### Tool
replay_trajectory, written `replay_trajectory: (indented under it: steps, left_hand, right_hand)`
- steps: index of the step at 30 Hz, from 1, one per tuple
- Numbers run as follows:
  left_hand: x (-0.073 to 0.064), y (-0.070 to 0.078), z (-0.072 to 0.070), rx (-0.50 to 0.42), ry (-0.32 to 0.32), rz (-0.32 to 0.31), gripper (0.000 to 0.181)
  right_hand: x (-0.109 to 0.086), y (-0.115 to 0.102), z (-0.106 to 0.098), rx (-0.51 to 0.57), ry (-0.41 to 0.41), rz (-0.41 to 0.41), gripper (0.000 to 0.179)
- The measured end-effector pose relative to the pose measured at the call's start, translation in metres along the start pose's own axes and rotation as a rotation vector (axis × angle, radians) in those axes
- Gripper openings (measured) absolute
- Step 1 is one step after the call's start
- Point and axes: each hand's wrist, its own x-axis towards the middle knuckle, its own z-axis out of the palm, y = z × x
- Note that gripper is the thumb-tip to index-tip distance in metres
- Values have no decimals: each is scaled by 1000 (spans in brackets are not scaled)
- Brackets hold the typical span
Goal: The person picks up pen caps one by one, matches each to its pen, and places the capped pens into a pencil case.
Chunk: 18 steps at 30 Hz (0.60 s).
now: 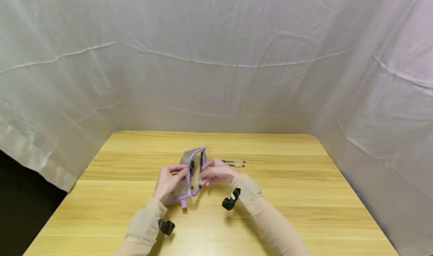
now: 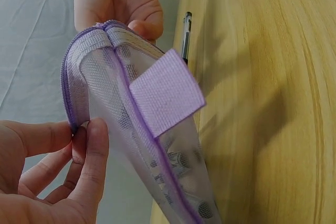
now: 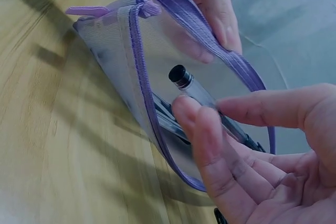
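A see-through mesh pouch with purple zipper edging (image 1: 187, 197) stands unzipped on the table, its mouth spread wide. My left hand (image 1: 169, 179) pinches one side of the zipper edge between thumb and fingers. At the mouth, my right hand (image 1: 218, 172) holds a clear-barrelled black pen (image 3: 199, 93) by thumb and fingertips. That pen overlaps the opening in the right wrist view. Other dark pens (image 3: 167, 116) lie inside the pouch, partly hidden by the right fingers. A lilac fabric tab (image 2: 168, 93) sticks out from the pouch's near end.
Just beyond the right hand, two more pens (image 1: 238, 166) lie side by side on the wooden table (image 1: 287, 211). A small ring (image 1: 208, 149) hangs at the pouch's far end. Grey-white curtains (image 1: 216, 90) surround the table at the back and sides.
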Motion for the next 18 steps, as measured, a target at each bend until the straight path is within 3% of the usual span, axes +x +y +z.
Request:
replay_trajectory:
  steps: [5,9,12,18]
  left_hand:
    - [1,-1,1,5,2,2,23]
    - [1,-1,1,10,3,6,24]
    - [1,-1,1,10,1,4,24]
    - [1,-1,0,21,1,-1,23]
  right_hand:
    - [3,1,1,8,22,-44,43]
    - [4,9,-8,-21,109,-90,37]
    - [2,19,-20,-81,234,-141,31]
    - [-6,40,-51,-298,573,-266,19]
